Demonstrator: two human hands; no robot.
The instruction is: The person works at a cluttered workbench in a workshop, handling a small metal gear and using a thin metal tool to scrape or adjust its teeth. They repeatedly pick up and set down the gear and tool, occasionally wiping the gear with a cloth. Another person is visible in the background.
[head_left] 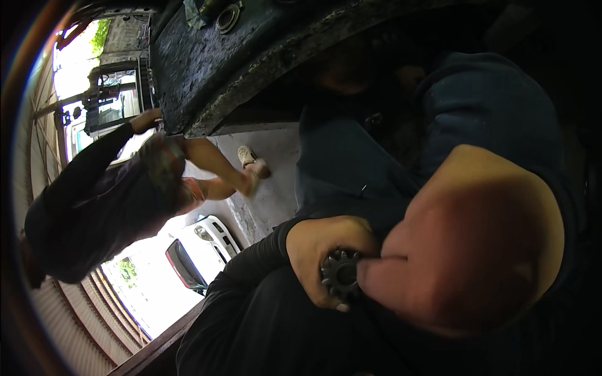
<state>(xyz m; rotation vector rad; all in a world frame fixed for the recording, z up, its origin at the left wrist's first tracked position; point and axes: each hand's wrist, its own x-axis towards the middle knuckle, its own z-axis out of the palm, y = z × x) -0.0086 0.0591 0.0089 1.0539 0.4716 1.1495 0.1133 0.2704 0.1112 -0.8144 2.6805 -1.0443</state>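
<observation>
A small dark metal gear [333, 277] with thick teeth and a round centre hole sits in front of my dark clothing. Around it curl the fingers of my left hand [323, 247], which comes out of a black sleeve and is shut on the gear. My right hand [470, 257] is large, close and blurred. Its closed fingers reach the gear's right side, with one tip over the hole. The underside of that grip is hidden. Beyond the hands is dark blue cloth [351, 166], and I cannot make out whose clothing it is.
A dark, grimy surface with a thick edge [213, 119] spans the top, bearing a metal ring [228, 18] and a crumpled packet [194, 14]. At left, another person [113, 194] in dark clothes touches its edge. A white car [204, 250] stands beyond the concrete floor [276, 156].
</observation>
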